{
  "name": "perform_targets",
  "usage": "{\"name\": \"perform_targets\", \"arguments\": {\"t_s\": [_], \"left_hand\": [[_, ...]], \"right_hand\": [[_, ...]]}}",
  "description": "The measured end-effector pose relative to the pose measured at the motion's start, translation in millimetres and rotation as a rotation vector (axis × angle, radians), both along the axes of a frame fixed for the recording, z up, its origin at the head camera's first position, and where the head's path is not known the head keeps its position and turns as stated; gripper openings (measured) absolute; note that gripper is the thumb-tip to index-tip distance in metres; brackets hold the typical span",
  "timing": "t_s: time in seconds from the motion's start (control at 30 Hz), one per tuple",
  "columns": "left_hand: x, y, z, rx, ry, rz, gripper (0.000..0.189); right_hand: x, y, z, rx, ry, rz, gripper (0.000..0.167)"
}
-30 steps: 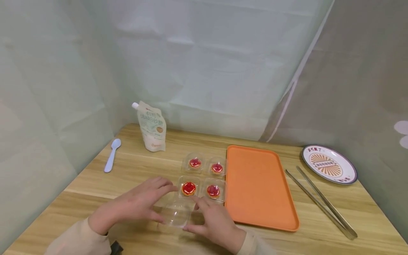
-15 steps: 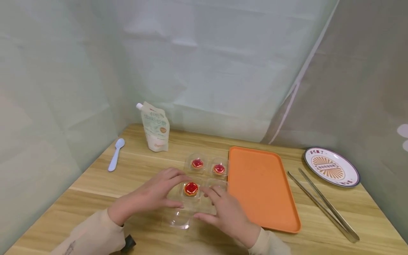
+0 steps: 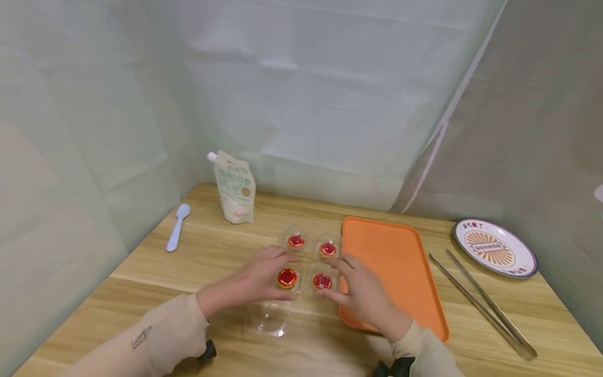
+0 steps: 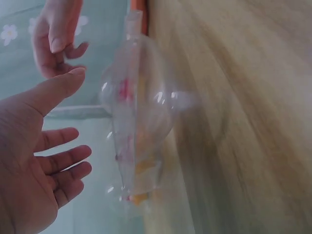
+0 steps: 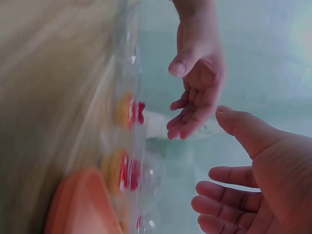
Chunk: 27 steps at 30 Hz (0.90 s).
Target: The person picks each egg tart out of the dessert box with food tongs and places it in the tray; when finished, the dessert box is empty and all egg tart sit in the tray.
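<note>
Several small red-topped tarts sit in clear plastic boxes at the middle of the table. My left hand [image 3: 259,275] is spread above and beside the front-left tart [image 3: 287,278], fingers apart and holding nothing. That box's clear lid [image 3: 268,318] lies folded back toward me. My right hand [image 3: 365,293] hovers at the front-right tart [image 3: 322,281], thumb and fingers apart around its right side. In the wrist views, both hands have loose fingers raised above the boxes. Behind are the back-left tart [image 3: 296,241] and back-right tart [image 3: 327,250], under domed lids.
An orange tray [image 3: 391,262] lies right of the boxes, partly under my right hand in the head view. Farther right are metal tongs [image 3: 485,306] and a patterned plate [image 3: 495,247]. A spouted pouch [image 3: 235,188] stands at the back left, near a pale blue spoon [image 3: 178,228].
Both hands have left the clear lid in front. My right hand moved right and forward to the front-right box; my left hand moved forward and right over the front-left one.
</note>
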<state>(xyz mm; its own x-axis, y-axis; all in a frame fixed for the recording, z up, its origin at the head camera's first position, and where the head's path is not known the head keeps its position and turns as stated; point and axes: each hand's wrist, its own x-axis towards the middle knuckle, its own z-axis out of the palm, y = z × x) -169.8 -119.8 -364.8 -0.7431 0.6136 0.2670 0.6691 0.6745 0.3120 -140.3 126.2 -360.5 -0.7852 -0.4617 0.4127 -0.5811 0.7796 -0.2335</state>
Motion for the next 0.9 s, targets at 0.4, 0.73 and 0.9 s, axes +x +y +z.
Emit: {"name": "perform_targets", "arguments": {"t_s": [0.4, 0.73, 0.9], "left_hand": [[-19.7, 25.7, -3.7, -0.081, -0.193, 0.009, 0.074], [-33.8, 36.2, -8.5, -0.146, -0.194, -0.009, 0.082], [-38.7, 36.6, -10.3, -0.156, -0.192, -0.016, 0.083]], "right_hand": [[-21.0, 9, -1.7, 0.125, -0.15, -0.031, 0.061], [-33.7, 5, -8.8, 0.185, -0.17, 0.006, 0.073], [-37.5, 1, -11.4, 0.242, -0.197, 0.023, 0.077]]}}
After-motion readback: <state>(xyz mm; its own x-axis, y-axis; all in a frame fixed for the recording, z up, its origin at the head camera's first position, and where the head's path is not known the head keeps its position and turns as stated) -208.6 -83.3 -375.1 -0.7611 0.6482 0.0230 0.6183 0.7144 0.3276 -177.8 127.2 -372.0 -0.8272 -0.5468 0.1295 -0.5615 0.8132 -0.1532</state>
